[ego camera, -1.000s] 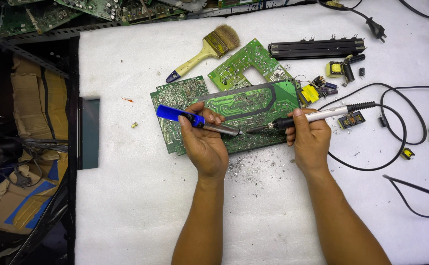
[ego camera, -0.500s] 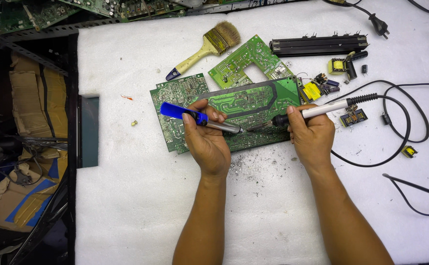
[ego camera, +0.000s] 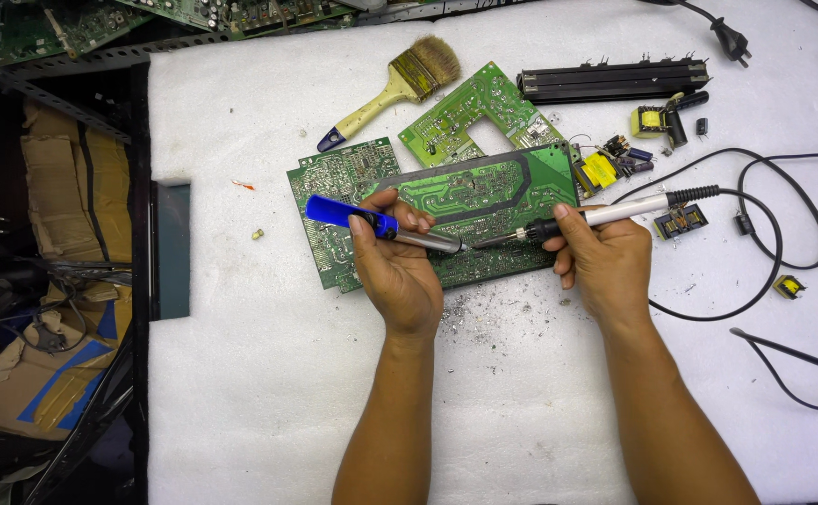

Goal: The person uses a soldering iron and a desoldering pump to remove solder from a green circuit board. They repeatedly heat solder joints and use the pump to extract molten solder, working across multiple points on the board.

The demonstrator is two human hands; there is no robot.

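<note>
Green circuit board (ego camera: 484,201) lies flat on the white desk (ego camera: 241,374) — left hand (ego camera: 400,266) grips a blue-handled desoldering pump (ego camera: 381,224), right hand (ego camera: 605,262) grips a soldering iron (ego camera: 605,215); both tips meet over the board's lower edge.

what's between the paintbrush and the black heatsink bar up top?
Head view: a small green circuit board with a cut-out corner lies between the paintbrush and the black bar.
</note>
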